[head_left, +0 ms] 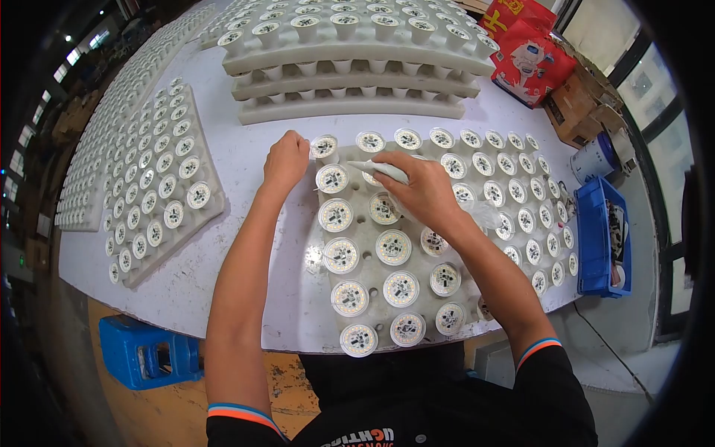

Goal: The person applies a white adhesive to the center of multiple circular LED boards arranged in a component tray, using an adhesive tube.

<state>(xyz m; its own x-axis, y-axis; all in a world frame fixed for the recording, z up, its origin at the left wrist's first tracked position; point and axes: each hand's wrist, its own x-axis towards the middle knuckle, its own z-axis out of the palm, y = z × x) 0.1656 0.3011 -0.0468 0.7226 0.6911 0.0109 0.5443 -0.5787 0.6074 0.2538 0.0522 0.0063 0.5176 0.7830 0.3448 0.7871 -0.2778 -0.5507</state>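
My right hand (421,186) is closed around a white squeeze bag (389,170) with a pointed tip. Its tip points left, between the upper bulbs of the tray, and clear crumpled plastic (484,216) shows behind the wrist. My left hand (288,158) is closed beside the corner LED bulb (324,146); whatever its fingers may hold is hidden. Under both hands, a pale foam tray (369,273) carries rows of white bulbs, open at the top, with round LED boards facing up. Fine wires stick out at some bulbs, such as the left-edge bulb (332,179).
Stacked foam trays (350,113) full of bulbs stand at the back. Another loaded tray (179,246) lies at left. On the right are a red bag (530,63), a cardboard box (577,104), a tub (594,158) and a blue bin (592,238). A blue stool (123,354) stands below.
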